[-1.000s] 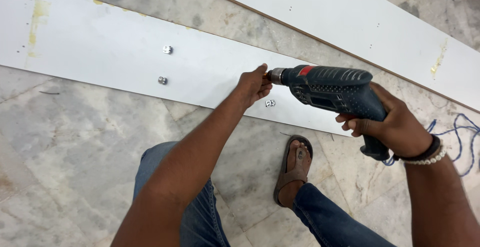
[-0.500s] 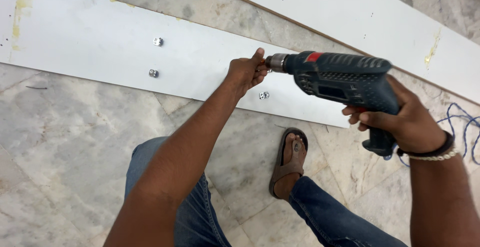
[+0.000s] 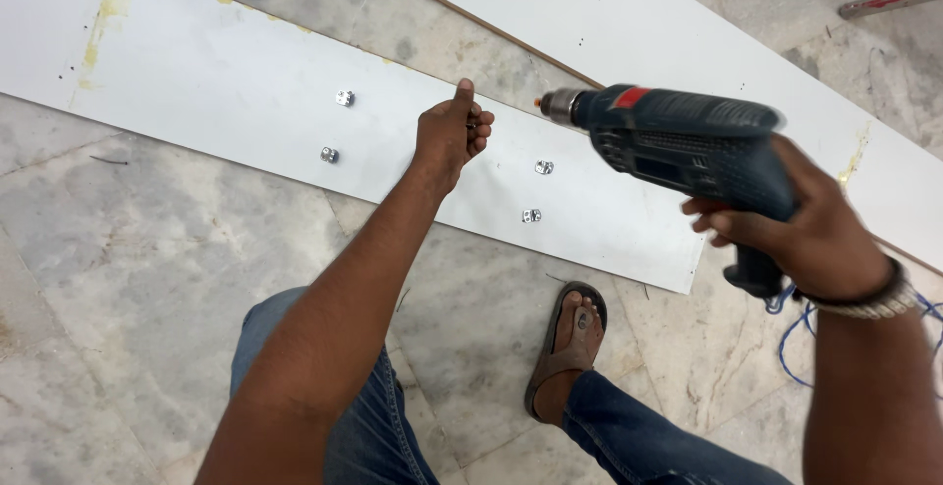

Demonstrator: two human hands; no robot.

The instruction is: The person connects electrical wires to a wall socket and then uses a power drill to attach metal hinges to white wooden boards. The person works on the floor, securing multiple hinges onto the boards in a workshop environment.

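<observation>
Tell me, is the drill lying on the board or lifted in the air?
Lifted: the right hand holds the drill above the white board, touching nothing.

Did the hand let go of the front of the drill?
Yes. The left hand has come off the drill chuck and now sits apart to its left, closed, above the white board, left of the two nearer metal brackets.

The dark blue-green power drill with a red patch on top lies level in the air above the long white board, gripped at its handle, chuck pointing left. On that board sit four small metal brackets, two beneath the chuck, two farther left.
</observation>
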